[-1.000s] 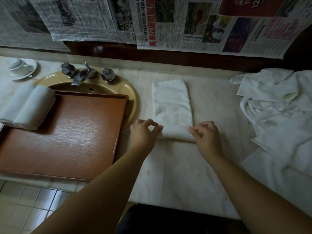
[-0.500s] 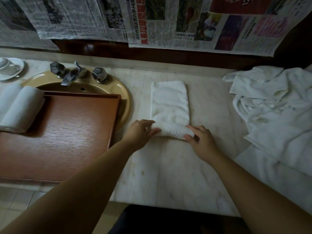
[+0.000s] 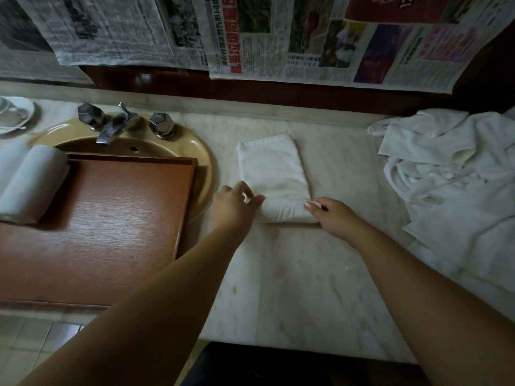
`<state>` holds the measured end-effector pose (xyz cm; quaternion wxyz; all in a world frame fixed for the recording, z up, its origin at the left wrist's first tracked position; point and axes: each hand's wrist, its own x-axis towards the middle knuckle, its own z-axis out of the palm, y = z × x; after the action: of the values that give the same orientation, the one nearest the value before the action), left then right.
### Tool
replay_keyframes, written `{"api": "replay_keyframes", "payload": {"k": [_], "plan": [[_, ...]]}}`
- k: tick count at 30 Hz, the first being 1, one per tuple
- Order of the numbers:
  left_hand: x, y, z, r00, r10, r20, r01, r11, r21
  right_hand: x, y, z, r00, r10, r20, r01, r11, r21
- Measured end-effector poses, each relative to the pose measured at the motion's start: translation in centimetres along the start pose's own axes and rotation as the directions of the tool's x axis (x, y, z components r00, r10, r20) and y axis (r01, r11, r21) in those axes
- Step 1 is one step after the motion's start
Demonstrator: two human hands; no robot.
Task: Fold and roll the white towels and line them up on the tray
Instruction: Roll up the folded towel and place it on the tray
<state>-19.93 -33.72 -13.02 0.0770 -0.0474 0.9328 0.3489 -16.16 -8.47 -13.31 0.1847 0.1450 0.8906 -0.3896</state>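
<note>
A folded white towel [image 3: 274, 174] is laid lengthwise on the marble tabletop [image 3: 292, 274], its near end rolled up. The roll is pinched at one end by the left hand [image 3: 232, 203] and at the other by the right hand [image 3: 333, 215]. Two rolled towels [image 3: 28, 182] are seen on the wooden tray [image 3: 111, 232]. Loose towels [image 3: 457, 174] are heaped at right.

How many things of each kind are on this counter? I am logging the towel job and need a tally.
Rolled towels on the tray: 2
Towel being rolled: 1
Heap of unfolded towels: 1, number within cannot be told
Tray: 1
Faucet: 1
Faucet knobs: 2
Saucer: 1
Total: 9
</note>
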Motion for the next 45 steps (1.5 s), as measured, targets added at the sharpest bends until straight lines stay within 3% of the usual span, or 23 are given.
{"api": "replay_keyframes", "payload": {"k": [2,4,7,9,13,17,21,24,30,36,40,43,45], "plan": [[-1.0,-0.7,0.9,0.955,0.265,-0.134,-0.25,0.961,0.122,0.3,0.0,-0.4,1.0,-0.015,0.016,0.015,0.999,-0.046],[-1.8,-2.0,1.3,0.88,0.436,-0.189,-0.406,0.896,0.177,0.3,0.0,-0.6,0.999,-0.026,0.033,0.029,0.997,-0.076],[-2.4,-4.1,1.6,0.809,0.583,-0.078,-0.548,0.795,0.26,0.3,0.3,-1.0,0.999,-0.027,0.046,0.032,0.995,-0.098],[-2.4,-4.7,1.2,0.803,0.596,-0.01,-0.573,0.776,0.264,0.5,0.5,-1.0,0.999,-0.017,0.039,0.02,0.995,-0.094],[-2.1,-3.9,0.2,0.877,0.476,0.065,-0.48,0.858,0.182,0.6,0.2,-1.1,0.999,0.042,0.019,-0.042,0.999,-0.009],[-2.1,-2.6,-0.8,0.95,0.266,0.166,-0.289,0.947,0.141,-0.2,-0.6,-1.0,0.997,0.082,-0.01,-0.082,0.997,0.009],[-2.3,-2.5,-1.1,0.97,0.076,0.232,-0.092,0.994,0.057,-1.8,-0.7,0.2,0.995,0.037,-0.09,-0.021,0.984,0.175],[-2.6,-4.1,-0.8,0.968,0.053,0.245,-0.061,0.998,0.026,-3.1,-0.2,0.7,0.996,-0.042,-0.075,0.055,0.981,0.184],[-4.1,-5.3,-0.9,0.968,0.03,0.248,0.0,0.993,-0.119,-4.7,1.8,0.6,0.994,-0.086,0.069,0.062,0.953,0.297],[-3.9,-4.0,-0.9,0.963,-0.112,0.243,0.172,0.955,-0.241,-2.6,2.0,0.8,1.0,-0.03,0.002,0.029,0.994,0.109],[-3.4,-2.1,-0.7,0.951,-0.256,0.173,0.303,0.884,-0.355,-1.3,0.5,0.6,0.995,0.086,0.05,-0.092,0.985,0.147],[-3.5,-1.3,-0.6,0.973,-0.217,0.085,0.232,0.929,-0.288,-0.8,0.1,0.7,0.995,0.069,-0.068,-0.055,0.981,0.186],[-4.0,-1.8,-0.2,0.995,-0.091,-0.041,0.087,0.991,-0.098,-1.0,0.1,1.3,0.974,-0.093,-0.205,0.121,0.984,0.128]]}}
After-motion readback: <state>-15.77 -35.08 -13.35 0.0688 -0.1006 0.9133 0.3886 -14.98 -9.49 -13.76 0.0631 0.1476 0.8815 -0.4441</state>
